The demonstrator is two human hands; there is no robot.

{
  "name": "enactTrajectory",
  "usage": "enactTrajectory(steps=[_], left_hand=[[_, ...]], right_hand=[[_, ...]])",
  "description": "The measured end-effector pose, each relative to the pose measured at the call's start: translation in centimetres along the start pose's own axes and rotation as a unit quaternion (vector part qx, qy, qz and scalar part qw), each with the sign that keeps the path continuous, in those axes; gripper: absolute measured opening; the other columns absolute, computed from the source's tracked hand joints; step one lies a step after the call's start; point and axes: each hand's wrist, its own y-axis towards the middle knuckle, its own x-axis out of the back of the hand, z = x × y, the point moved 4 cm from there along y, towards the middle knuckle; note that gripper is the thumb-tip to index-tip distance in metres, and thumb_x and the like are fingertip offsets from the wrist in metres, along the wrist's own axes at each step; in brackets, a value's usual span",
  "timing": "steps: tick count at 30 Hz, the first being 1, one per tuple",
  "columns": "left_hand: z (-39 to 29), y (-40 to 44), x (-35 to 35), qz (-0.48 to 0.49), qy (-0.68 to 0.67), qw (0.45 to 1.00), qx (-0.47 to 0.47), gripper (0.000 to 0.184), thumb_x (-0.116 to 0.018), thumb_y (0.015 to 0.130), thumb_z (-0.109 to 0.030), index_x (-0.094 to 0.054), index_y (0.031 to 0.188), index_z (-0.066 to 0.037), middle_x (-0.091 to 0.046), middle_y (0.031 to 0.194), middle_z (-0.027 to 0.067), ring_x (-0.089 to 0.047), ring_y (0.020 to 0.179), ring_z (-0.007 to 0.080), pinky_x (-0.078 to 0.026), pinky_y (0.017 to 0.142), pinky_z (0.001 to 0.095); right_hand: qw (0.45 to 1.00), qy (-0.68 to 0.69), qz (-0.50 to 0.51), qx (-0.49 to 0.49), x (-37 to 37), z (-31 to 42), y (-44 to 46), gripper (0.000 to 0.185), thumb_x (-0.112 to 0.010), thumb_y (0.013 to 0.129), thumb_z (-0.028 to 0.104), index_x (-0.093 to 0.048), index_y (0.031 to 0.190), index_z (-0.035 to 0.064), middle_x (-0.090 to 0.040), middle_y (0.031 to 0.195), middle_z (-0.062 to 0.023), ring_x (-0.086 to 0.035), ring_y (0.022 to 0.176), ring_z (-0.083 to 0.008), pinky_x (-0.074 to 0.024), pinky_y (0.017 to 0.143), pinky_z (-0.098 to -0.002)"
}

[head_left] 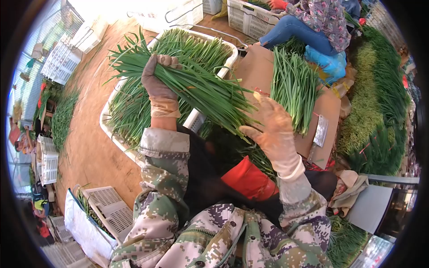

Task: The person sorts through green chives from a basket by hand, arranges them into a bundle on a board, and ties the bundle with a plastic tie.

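My left hand [161, 85], in a soiled glove, is closed round a bundle of long green stalks [201, 94]. The leafy tips spread out to the left and the cut ends point right. My right hand [272, 134], also gloved, has its fingers apart beside those ends, with nothing held in it. Under the bundle are white crates [105, 118] filled with more stalks. To the right, a pile of green stalks [294, 87] lies on a brown cardboard sheet [252, 71], near a flat metallic piece [320, 131].
A co-worker [308, 27] in jeans sits at the upper right by a white crate [252, 20] and a blue bag [328, 64]. Heaped greens [380, 102] lie far right. A tilted crate [107, 207] stands lower left. Red material [250, 181] is at my lap.
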Motion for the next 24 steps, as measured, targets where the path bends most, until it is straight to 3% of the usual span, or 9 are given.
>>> enactTrajectory(steps=[2,7,11,13,14,16,17,19,24], left_hand=[[-0.1,0.0,-0.2,0.008,-0.010,1.000,0.005,0.026,-0.056,0.094,-0.026,-0.052,0.076,-0.008,-0.054,0.073,0.0055,-0.050,0.072,0.0226,-0.044,0.068,0.0359],[0.1,-0.3,-0.3,-0.041,-0.008,0.999,0.000,0.023,-0.054,0.095,-0.023,-0.049,0.079,-0.007,-0.050,0.075,0.0041,-0.048,0.074,0.0198,-0.043,0.072,0.0345],[0.1,0.0,0.1,-0.051,-0.003,0.999,0.000,0.023,-0.055,0.095,-0.023,-0.050,0.079,-0.007,-0.053,0.075,0.0053,-0.049,0.073,0.0221,-0.044,0.073,0.0377],[0.0,0.0,0.1,-0.070,0.012,0.997,-0.005,0.023,-0.055,0.095,-0.024,-0.052,0.079,-0.007,-0.053,0.075,0.0054,-0.050,0.073,0.0224,-0.044,0.072,0.0382],[0.0,0.1,0.3,-0.065,0.008,0.998,0.004,0.023,-0.055,0.095,-0.024,-0.053,0.079,-0.007,-0.054,0.075,0.0055,-0.051,0.075,0.0232,-0.045,0.072,0.0385],[0.0,0.3,0.7,-0.053,-0.003,0.999,0.011,0.023,-0.056,0.094,-0.024,-0.053,0.080,-0.007,-0.054,0.075,0.0056,-0.052,0.075,0.0235,-0.045,0.073,0.0384],[0.1,0.2,0.6,-0.040,-0.013,0.999,0.021,0.022,-0.056,0.094,-0.024,-0.053,0.080,-0.007,-0.054,0.076,0.0056,-0.052,0.075,0.0238,-0.045,0.073,0.0384],[0.3,0.2,0.6,-0.057,-0.009,0.998,0.024,0.022,-0.056,0.093,-0.024,-0.053,0.079,-0.008,-0.054,0.076,0.0057,-0.053,0.076,0.0241,-0.045,0.074,0.0385],[-0.1,0.1,0.7,-0.061,-0.026,0.997,0.028,0.021,-0.056,0.093,-0.023,-0.053,0.080,-0.008,-0.055,0.076,0.0063,-0.054,0.076,0.0256,-0.046,0.073,0.0397]], right_hand=[[0.997,-0.006,0.079,0.004,-2.1,-0.1,0.3,0.082,-0.066,0.076,0.060,-0.051,0.134,0.0040,-0.062,0.115,-0.0163,-0.057,0.107,-0.0327,-0.0413,0.092,-0.0459],[0.994,-0.046,0.075,0.059,-3.3,1.7,0.6,0.082,-0.067,0.076,0.058,-0.050,0.135,0.0040,-0.063,0.110,-0.0151,-0.059,0.103,-0.0289,-0.0412,0.090,-0.0425],[0.980,-0.085,0.177,-0.008,-3.5,1.7,0.6,0.085,-0.068,0.077,0.056,-0.044,0.140,0.0041,-0.063,0.111,-0.0148,-0.059,0.103,-0.0306,-0.0424,0.089,-0.0417],[0.991,0.075,0.105,-0.029,-3.6,1.0,0.2,0.067,-0.071,0.081,0.042,-0.053,0.134,0.0057,-0.065,0.108,-0.0153,-0.061,0.101,-0.0324,-0.0455,0.088,-0.0422],[0.991,0.075,0.107,-0.029,-3.8,0.2,0.0,0.067,-0.071,0.081,0.042,-0.053,0.134,0.0057,-0.065,0.108,-0.0153,-0.061,0.101,-0.0324,-0.0455,0.088,-0.0422],[0.982,0.171,0.068,-0.042,-4.0,-1.3,-0.2,0.040,-0.071,0.084,0.024,-0.065,0.119,0.0052,-0.067,0.101,-0.0168,-0.064,0.095,-0.0345,-0.0493,0.084,-0.0418],[0.982,0.172,0.070,-0.044,-3.8,-1.2,-0.2,0.040,-0.071,0.084,0.024,-0.065,0.119,0.0052,-0.067,0.101,-0.0168,-0.064,0.095,-0.0345,-0.0493,0.084,-0.0418],[0.971,0.221,0.067,-0.067,-3.1,-1.1,0.1,0.022,-0.067,0.086,0.011,-0.070,0.106,0.0029,-0.068,0.094,-0.0183,-0.065,0.089,-0.0363,-0.0521,0.079,-0.0404],[0.974,0.188,0.058,-0.116,-1.7,-2.0,-1.4,0.017,-0.064,0.088,0.013,-0.071,0.101,0.0044,-0.068,0.087,-0.0190,-0.066,0.079,-0.0358,-0.0526,0.070,-0.0412]])
